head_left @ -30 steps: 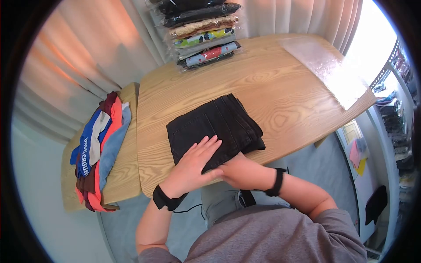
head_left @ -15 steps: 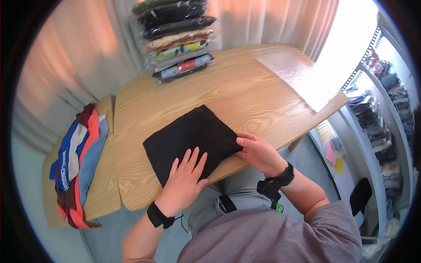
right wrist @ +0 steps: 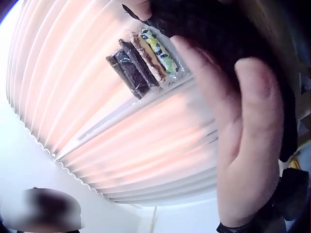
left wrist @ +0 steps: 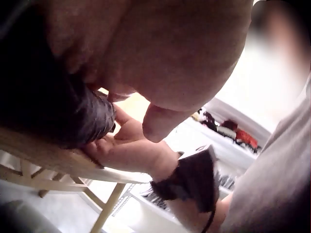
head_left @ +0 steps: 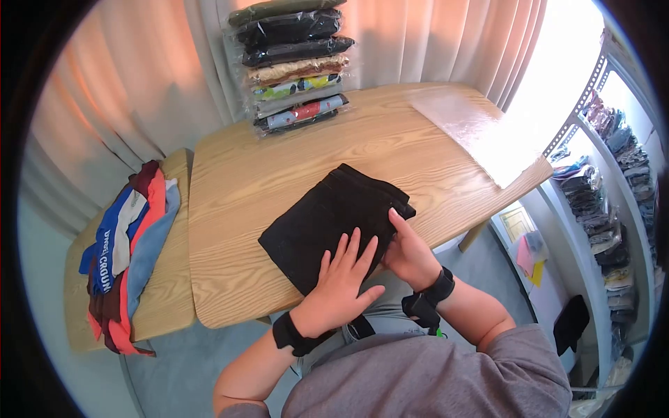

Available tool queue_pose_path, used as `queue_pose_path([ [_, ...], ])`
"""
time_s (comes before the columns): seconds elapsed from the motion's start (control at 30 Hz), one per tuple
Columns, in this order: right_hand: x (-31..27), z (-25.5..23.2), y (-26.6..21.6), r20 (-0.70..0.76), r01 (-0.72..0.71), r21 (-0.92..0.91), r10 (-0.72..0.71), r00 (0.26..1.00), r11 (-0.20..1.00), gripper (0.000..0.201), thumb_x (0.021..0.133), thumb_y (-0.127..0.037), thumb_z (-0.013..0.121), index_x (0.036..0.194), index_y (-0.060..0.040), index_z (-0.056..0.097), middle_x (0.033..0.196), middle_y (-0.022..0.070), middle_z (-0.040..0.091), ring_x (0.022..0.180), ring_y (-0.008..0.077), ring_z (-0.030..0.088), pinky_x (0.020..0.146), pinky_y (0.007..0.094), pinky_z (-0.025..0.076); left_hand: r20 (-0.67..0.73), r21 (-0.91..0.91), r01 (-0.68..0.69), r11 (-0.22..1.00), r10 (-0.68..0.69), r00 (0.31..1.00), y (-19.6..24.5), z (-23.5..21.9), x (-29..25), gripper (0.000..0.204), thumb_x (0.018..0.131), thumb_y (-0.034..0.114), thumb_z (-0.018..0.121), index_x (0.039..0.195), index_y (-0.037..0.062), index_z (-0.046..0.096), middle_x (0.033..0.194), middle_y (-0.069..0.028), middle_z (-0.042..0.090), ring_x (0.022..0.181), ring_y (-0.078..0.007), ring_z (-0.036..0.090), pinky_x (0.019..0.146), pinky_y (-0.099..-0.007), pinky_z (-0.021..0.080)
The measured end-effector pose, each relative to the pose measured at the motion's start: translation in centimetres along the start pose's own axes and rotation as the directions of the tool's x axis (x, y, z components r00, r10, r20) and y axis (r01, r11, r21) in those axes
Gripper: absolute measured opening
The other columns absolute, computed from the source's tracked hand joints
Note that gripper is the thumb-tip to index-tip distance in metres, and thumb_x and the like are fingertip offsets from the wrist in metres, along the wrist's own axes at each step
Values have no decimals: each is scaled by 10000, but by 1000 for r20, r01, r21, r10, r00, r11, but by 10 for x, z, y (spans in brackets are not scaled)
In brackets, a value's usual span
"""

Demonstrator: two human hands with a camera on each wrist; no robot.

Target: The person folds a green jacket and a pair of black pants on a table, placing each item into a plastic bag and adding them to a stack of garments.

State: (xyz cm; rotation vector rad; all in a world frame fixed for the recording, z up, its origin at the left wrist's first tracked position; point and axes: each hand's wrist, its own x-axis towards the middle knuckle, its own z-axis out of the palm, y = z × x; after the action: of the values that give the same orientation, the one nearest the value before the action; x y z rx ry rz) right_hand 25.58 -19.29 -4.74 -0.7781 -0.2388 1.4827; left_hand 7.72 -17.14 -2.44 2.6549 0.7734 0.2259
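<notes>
A folded pair of black jeans (head_left: 317, 216) lies on the wooden table close to its front edge, plain side up. Across the front part of the jeans rests my left hand (head_left: 340, 282), fingers straight and spread, thumb out to the side. My right hand (head_left: 411, 254) grips the right-hand edge of the bundle, thumb on top and the other fingers partly hidden below it. In the left wrist view, layers of dark cloth (left wrist: 99, 114) show at the right hand's fingers. The right wrist view shows the right hand (right wrist: 250, 141) against the black cloth.
Clear-bagged folded clothes (head_left: 300, 63) stand in a tall stack at the back of the table (head_left: 244, 174). A flat clear plastic sheet (head_left: 460, 125) lies at the far right. Several loose garments (head_left: 129, 244) are heaped on the left side table. Shelves (head_left: 592, 230) stand at right.
The jeans have gone from seamed side up to plain side up, then shifted slightly. My right hand has moved from the front edge to the right edge; my left stays on the cloth.
</notes>
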Motion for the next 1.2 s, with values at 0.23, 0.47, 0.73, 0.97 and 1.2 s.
queue_pose_path([
  [0.23, 2, -6, -34, 79, 125, 32, -127, 989, 992, 417, 888, -330, 482, 1199, -60, 544, 1171, 87, 610, 1061, 219, 571, 966, 362, 417, -403, -525, -36, 850, -212, 890, -47, -66, -19, 774, 838, 257, 654, 1440, 16, 231, 1475, -190, 275, 1376, -279, 261, 1117, -377, 205],
  [0.47, -27, -9, -44, 198, 70, 17, -72, 977, 997, 405, 899, -279, 438, 1196, -21, 532, 1162, 121, 608, 1026, 226, 597, 936, 367, 456, -80, -943, -27, 331, -147, 986, -49, -67, 7, 826, 792, 222, 747, 1424, 11, 258, 1385, -183, 388, 1286, -251, 386, 1044, -355, 334],
  [0.73, -40, -42, -42, 315, 155, 8, -149, 937, 988, 540, 887, -331, 544, 1316, -26, 424, 1272, 129, 533, 1147, 221, 532, 990, 362, 414, -24, -991, -7, 133, -130, 991, -12, -57, 23, 517, 863, 37, 624, 1330, 19, 404, 1242, -93, 531, 1140, -169, 502, 974, -318, 410],
  [0.97, -60, -43, -37, 411, 198, -140, -125, 903, 970, 774, 749, -216, 724, 1384, -22, 327, 1362, 113, 435, 1206, 224, 481, 1013, 362, 402, -31, -993, -10, 116, -181, 983, 0, -52, 45, 425, 873, 28, 602, 1269, 28, 448, 1185, -69, 563, 1081, -162, 534, 949, -315, 429],
  [1.2, -68, -81, -57, 249, 121, 32, -125, 960, 992, 571, 826, -62, 580, 1354, -4, 371, 1343, 136, 462, 1198, 235, 490, 1020, 381, 400, 36, -942, 36, 334, -6, 999, 32, -58, 103, 475, 867, 78, 636, 1295, 32, 433, 1187, -73, 562, 1084, -164, 534, 948, -325, 430],
])
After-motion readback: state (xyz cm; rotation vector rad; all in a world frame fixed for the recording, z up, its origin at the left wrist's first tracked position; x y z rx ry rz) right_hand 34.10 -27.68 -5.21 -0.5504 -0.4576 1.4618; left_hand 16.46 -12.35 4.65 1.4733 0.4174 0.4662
